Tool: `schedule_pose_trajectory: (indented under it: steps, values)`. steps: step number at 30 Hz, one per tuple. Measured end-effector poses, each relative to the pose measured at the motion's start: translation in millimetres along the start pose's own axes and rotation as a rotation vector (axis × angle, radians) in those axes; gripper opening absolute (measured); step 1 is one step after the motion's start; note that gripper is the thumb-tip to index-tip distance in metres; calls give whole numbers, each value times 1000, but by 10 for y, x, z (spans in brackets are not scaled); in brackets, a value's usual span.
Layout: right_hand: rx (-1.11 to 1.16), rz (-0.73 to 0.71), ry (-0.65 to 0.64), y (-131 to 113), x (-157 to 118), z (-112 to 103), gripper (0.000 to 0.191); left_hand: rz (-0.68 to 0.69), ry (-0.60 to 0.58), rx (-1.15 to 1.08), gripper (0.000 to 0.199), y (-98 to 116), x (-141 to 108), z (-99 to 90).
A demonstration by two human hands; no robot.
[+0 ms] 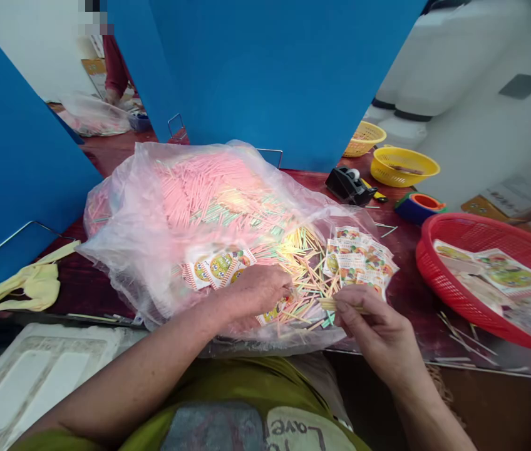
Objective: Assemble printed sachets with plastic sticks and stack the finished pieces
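The right hand (378, 332) pinched a small bundle of pastel sticks (340, 305), while the curled left hand (253, 294) lay on loose sticks (305, 282) in a clear plastic bag (153, 275) on the desk (406, 294); whether it gripped any was unclear.

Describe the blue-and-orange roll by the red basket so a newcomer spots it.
On the dark red table top, find the red plastic basket at right. Just beyond its rim lies a blue roll with an orange centre, unlike the black tape dispenser to its left.
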State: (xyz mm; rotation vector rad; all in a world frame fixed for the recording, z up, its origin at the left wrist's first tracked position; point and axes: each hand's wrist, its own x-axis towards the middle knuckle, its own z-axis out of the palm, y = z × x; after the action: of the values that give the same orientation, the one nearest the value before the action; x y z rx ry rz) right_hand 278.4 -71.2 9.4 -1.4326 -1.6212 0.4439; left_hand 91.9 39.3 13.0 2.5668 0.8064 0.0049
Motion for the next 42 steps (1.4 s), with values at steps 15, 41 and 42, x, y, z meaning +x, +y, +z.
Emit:
schedule_pose_trajectory:
  steps: [15,41,42]
  values:
    - [-47,-145,39,107,25,307,14,-206,44,-266,16,-24,-38,75]
    - [-273,-636,-284,-313,443,13,36,257,215,-112,36,-173,-321,-181]
    - [-259,-626,-281,-356,467,-13,35,277,235,-123,35,-170,-326,-179]
